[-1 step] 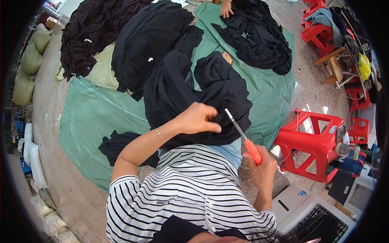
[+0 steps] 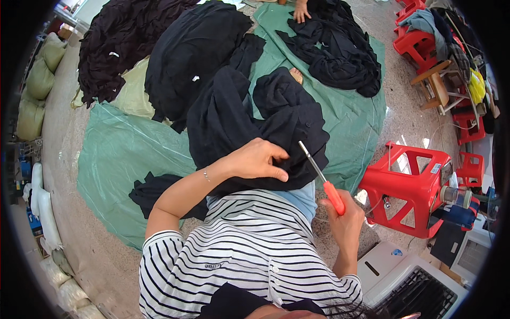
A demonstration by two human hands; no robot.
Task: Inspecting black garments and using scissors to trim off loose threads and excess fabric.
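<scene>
Black garment (image 2: 255, 122) lies draped over your lap and knees, spilling forward onto the green tarp (image 2: 122, 154). Your left hand (image 2: 260, 159) is closed on a fold of it, fingers curled and pinching the cloth up near its lower edge, just above your striped shirt (image 2: 239, 255). Your right hand (image 2: 345, 223) is wrapped tight around the red handle of a thread snipper (image 2: 321, 175); the metal blade end points up-left and its tip sits right at the garment, just beside the left fingertips. Whether the tip touches cloth, can't tell.

Step in hand, by my read: trimming at the pinched spot, blade lined up but the cut not clearly made. The next move calls for keeping the fold taut with the left hand and bringing the tip onto the stray thread only, away from the fingers and the fabric itself.

Outward: more black garments are heaped on the tarp ahead, one large pile (image 2: 191, 58) up-centre, another (image 2: 122, 42) up-left, a third (image 2: 334, 48) up-right with another person's hand (image 2: 302, 10) at its top edge. A red plastic stool (image 2: 409, 186) stands to your right on the floor, and more red stools (image 2: 419, 37) are at the far right. Stuffed sacks (image 2: 37, 80) line the left edge.
</scene>
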